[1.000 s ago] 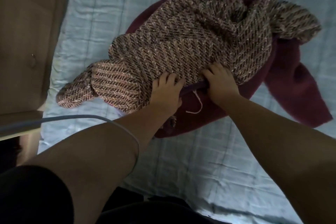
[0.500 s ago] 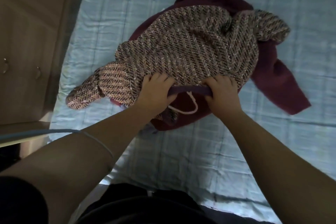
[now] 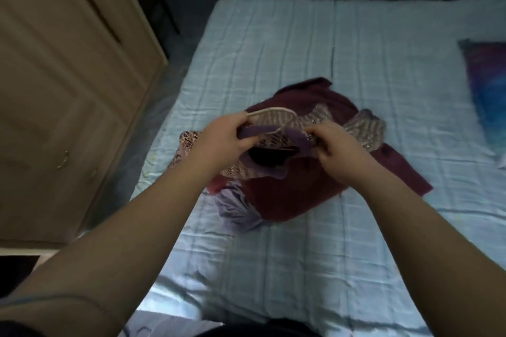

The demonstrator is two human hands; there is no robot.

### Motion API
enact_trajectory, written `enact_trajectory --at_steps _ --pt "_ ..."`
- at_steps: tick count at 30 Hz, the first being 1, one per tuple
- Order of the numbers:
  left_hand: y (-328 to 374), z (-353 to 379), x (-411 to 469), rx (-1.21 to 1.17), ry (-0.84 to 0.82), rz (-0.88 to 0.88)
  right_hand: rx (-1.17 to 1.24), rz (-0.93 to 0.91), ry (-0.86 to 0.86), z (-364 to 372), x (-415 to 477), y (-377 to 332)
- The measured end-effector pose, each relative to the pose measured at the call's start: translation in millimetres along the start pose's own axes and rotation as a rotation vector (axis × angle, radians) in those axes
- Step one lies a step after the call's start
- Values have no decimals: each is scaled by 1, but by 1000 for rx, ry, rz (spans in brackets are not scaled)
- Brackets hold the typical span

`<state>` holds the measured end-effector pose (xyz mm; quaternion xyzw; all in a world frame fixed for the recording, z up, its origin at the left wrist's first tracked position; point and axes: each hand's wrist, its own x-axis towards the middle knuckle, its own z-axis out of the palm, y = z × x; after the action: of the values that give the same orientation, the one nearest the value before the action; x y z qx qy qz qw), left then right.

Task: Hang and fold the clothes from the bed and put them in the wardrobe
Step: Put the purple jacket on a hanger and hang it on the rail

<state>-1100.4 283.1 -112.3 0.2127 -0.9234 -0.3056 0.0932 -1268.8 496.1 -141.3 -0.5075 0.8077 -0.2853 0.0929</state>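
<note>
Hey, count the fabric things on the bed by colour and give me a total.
1 woven pink-brown garment, gripped by the left hand and right hand
1 maroon garment
1 lavender cloth, possibly part of another piece
1 blue-purple pillow
Total: 4

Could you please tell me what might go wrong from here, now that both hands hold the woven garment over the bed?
1. The pink-brown woven garment, gripped by the left hand and right hand, partly lies on the maroon garment; lifting may drag that one along.
2. The pale cord loop arching beside the left hand could snag on fingers.
</note>
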Motion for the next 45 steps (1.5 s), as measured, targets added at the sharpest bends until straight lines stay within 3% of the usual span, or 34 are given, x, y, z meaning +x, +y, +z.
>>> enact_trajectory --at_steps 4,10,20,24,29,32,35,37,40,45 --pt "14 -65 -44 -61 73 133 -46 -21 137 -30 -12 -77" --pt "7 -149 -120 -17 16 247 -173 -65 240 -58 -28 -183" --pt "16 -236 -177 41 370 115 -531 -208 258 -103 -58 -333" --pt "46 -280 -191 34 504 164 -627 -237 279 -141 -59 -366" --pt "86 -327 -207 151 657 275 -507 -245 416 -177 -55 -383" --pt "94 -340 -212 131 626 271 -496 -220 459 -181 -58 -386" --pt "94 -339 -229 202 372 307 -380 -130 395 -176 -59 -382" --pt "93 -333 -241 318 290 325 -258 -100 295 -172 -61 -379" --pt "85 -326 -246 371 332 277 -144 -128 141 -172 -64 -381" --pt "88 -329 -253 90 415 247 -35 -142 -14 -190 -62 -383"
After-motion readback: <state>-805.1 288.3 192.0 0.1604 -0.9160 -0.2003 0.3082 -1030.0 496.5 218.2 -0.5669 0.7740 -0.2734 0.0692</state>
